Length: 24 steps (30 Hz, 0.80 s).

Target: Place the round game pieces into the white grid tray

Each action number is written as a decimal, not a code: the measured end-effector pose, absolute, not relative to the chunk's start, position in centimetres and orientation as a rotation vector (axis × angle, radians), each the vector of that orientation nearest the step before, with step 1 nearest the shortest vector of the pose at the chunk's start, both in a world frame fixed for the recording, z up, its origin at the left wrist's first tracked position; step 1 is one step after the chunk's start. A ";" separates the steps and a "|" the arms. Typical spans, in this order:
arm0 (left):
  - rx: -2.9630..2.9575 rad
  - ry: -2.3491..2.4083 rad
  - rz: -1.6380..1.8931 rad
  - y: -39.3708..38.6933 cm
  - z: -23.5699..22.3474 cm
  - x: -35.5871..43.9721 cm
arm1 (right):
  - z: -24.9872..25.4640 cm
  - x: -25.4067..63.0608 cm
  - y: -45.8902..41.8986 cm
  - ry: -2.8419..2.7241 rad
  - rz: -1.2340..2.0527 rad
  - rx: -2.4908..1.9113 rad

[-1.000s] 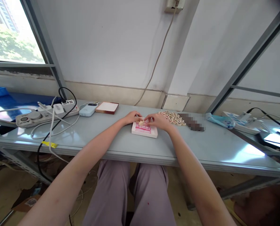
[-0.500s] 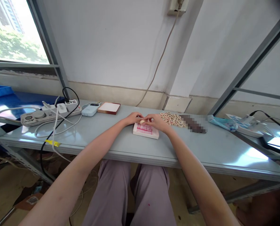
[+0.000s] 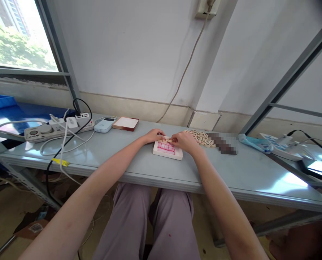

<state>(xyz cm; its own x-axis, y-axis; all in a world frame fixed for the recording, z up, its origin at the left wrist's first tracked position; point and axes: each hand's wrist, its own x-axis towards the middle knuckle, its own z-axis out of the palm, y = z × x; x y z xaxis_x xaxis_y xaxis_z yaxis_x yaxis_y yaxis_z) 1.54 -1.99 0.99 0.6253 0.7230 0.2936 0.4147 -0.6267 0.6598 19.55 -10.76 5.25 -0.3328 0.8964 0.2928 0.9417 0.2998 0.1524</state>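
Note:
A white box [image 3: 167, 155] with a red grid drawn on its top lies in front of me on the table. My left hand [image 3: 153, 136] rests at the box's far left corner, its fingers stretched and the thumb by the far edge. Between the thumb and fingertips of my right hand [image 3: 185, 141] a round wooden chess piece [image 3: 170, 141] is pinched, low over the far part of the grid. Beside it, near my left thumb, another small wooden piece [image 3: 164, 140] shows. Many more chess pieces [image 3: 203, 138] lie in a spread pile to the right.
Behind the pile is a blurred dark object [image 3: 223, 143]. An open shallow box lid [image 3: 125, 123] and a light blue device [image 3: 105, 125] lie at the back left, near a power strip [image 3: 58, 130] with cables. A blue plastic packet [image 3: 256, 143] is at the right.
My right hand has drawn slightly right and lower, away from my left fingertips, with the piece now down near the grid. My left hand has stayed at the corner.

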 end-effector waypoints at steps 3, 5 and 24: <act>2.306 0.867 0.748 -2.1 1.1 1.5 | 5.3 19.6 -10.8 -2.395 -0.371 -1.723; 2.304 0.864 0.744 -2.2 1.2 1.5 | 5.4 19.7 -10.8 -2.386 -0.351 -1.726; 2.244 0.917 0.754 -1.5 0.8 0.8 | 5.9 22.9 -10.1 -1.836 -0.311 -2.187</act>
